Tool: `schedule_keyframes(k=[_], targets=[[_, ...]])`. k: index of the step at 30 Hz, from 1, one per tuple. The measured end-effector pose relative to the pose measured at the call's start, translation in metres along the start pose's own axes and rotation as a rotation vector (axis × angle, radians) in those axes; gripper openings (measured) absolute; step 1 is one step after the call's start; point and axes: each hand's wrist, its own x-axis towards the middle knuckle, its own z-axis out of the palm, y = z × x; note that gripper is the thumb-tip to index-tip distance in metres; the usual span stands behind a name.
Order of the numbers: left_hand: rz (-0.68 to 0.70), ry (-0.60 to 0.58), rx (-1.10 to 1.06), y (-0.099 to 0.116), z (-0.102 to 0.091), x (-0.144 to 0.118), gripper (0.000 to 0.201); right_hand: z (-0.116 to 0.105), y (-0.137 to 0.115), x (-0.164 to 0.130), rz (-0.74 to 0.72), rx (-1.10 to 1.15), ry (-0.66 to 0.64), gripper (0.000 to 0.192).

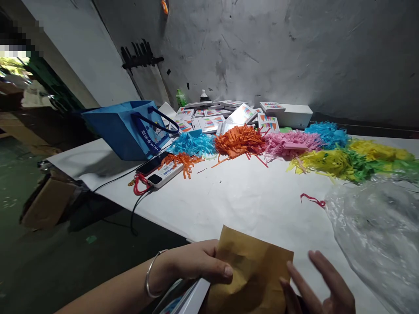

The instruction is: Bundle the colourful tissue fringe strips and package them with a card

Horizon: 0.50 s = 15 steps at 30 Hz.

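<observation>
Pinched in the left hand's (196,264) grip, thumb pressed on top, a brown paper envelope (252,272) sits at the near edge of the white counter (235,196). To its right, the right hand (319,285) has its fingers spread, fingertips just touching the envelope's edge. Far across the counter lie heaps of shredded coloured paper (242,141), with a blue bag (131,128) at the far left and clear plastic sheeting (376,235) on the right.

Brown envelope (252,272) in my hands; blue bag (131,128), white table (235,196), fringe piles: blue (193,144), orange (240,140), pink (291,144), yellow (327,162).
</observation>
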Motion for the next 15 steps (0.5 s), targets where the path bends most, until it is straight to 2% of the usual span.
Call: schedule_keyframes(k=[1, 3, 5, 9, 13, 15], targets=[[-0.005, -0.006, -0.003, -0.001, 0.0, 0.0, 0.053, 0.0, 0.0, 0.003, -0.105, -0.018, -0.031, 0.029], [-0.002, -0.021, -0.002, -0.003, 0.002, -0.001, 0.05, 0.002, -0.004, 0.009, -0.205, 0.043, -0.145, 0.026], [0.009, -0.034, 0.006, -0.005, 0.004, -0.003, 0.048, 0.006, -0.011, 0.012, -0.194, 0.154, -0.222, 0.025], [0.017, -0.058, 0.029, -0.009, 0.005, -0.007, 0.049, 0.008, -0.017, 0.016, -0.13, 0.357, -0.292, 0.022], [0.023, -0.093, 0.035, -0.014, 0.003, -0.008, 0.05, 0.005, -0.016, 0.024, -0.22, 0.387, -0.391, 0.019], [0.029, -0.092, 0.027, -0.016, 0.004, -0.008, 0.048, 0.006, -0.018, 0.026, -0.25, 0.345, -0.343, 0.016]])
